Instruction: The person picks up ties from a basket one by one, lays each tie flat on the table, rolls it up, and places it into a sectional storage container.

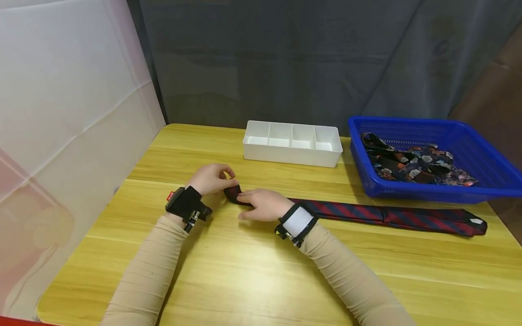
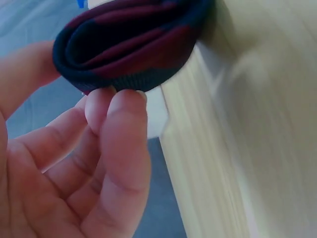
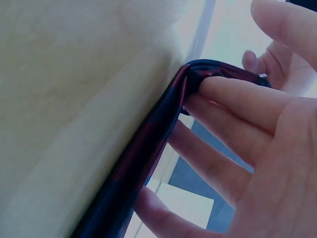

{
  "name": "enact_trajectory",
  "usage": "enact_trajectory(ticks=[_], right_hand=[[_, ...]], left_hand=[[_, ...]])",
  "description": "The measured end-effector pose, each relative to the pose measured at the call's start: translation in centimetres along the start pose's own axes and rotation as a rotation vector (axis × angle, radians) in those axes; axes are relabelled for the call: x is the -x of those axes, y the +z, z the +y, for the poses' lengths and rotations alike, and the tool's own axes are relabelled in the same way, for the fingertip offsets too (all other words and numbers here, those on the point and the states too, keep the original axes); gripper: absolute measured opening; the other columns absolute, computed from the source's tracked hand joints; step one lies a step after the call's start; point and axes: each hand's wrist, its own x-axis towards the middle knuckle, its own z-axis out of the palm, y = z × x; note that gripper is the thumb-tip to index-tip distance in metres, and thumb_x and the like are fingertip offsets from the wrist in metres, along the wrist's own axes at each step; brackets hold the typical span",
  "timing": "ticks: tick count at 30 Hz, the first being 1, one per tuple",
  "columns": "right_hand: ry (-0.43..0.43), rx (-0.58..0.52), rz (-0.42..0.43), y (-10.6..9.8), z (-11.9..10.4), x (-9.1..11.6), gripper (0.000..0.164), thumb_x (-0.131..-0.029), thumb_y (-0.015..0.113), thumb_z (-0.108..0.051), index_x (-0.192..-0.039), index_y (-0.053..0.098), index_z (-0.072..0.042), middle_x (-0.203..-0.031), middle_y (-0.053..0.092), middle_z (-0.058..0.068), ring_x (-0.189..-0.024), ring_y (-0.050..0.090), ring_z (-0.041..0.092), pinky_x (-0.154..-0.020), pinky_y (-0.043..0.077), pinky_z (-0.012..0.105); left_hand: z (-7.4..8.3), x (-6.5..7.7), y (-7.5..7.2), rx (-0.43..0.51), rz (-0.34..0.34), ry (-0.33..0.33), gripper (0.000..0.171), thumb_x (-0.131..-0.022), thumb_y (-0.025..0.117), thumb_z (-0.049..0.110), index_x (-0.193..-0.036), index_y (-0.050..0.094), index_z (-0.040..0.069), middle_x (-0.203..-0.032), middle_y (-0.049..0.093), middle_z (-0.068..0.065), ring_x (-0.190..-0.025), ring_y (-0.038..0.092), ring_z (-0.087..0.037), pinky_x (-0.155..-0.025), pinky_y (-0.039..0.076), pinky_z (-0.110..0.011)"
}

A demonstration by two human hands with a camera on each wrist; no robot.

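A navy and dark-red striped tie (image 1: 391,216) lies stretched across the wooden table (image 1: 253,271), its wide end at the right. Its left end is rolled into a small coil (image 1: 233,192). My left hand (image 1: 227,177) pinches that coil between thumb and fingertips (image 2: 124,106); the coil (image 2: 133,44) fills the top of the left wrist view. My right hand (image 1: 244,202) rests over the tie just right of the coil. Its fairly straight fingers (image 3: 237,99) press against the rolled tie (image 3: 163,129), with the thumb held apart.
A white box (image 1: 292,144) with several compartments stands behind the hands. At the right a blue basket (image 1: 481,192) holds patterned ties (image 1: 416,165). A white screen (image 1: 61,113) borders the table's left side and a grey curtain hangs behind.
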Motion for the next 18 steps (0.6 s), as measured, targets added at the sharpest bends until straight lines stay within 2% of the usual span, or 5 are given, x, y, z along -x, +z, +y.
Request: enact_trajectory(ticks=[7,10,15,18], right_hand=[[0.028,0.054,-0.007,-0.1,-0.5,0.2,0.063,-0.094,0.06,-0.044,-0.142,0.048,-0.005,-0.148,0.043,0.009,-0.135,0.039,0.027,-0.109,0.031,0.038],[0.037,0.073,0.004,-0.2,-0.5,0.4,0.061,-0.093,0.061,-0.044,-0.14,0.052,-0.007,-0.142,0.05,0.008,-0.133,0.041,0.027,-0.107,0.035,0.04],[0.019,0.068,0.047,-0.1,0.6,1.5,0.043,-0.092,0.063,-0.042,-0.122,0.068,-0.012,-0.117,0.067,0.004,-0.112,0.057,0.023,-0.093,0.045,0.039],[0.01,0.046,0.104,-0.5,1.4,2.9,0.035,-0.092,0.063,-0.039,-0.112,0.071,-0.011,-0.108,0.068,0.001,-0.1,0.061,0.019,-0.086,0.048,0.038]], left_hand=[[1.2,0.1,0.2,0.031,0.004,0.103,0.023,-0.094,0.063,0.024,-0.106,0.069,0.005,-0.079,0.066,-0.003,-0.064,0.059,-0.014,-0.061,0.046,-0.029],[1.4,0.0,0.5,0.082,-0.02,0.173,0.022,-0.098,0.056,0.017,-0.108,0.069,0.002,-0.083,0.067,-0.005,-0.069,0.062,-0.017,-0.063,0.049,-0.028],[1.7,0.0,1.4,0.153,-0.078,0.222,0.025,-0.101,0.049,0.011,-0.112,0.067,-0.002,-0.086,0.068,-0.007,-0.08,0.065,-0.023,-0.072,0.052,-0.03],[2.4,-0.1,1.5,0.13,-0.12,0.219,0.026,-0.101,0.048,0.012,-0.115,0.066,-0.002,-0.09,0.07,-0.008,-0.084,0.067,-0.022,-0.077,0.052,-0.032]])
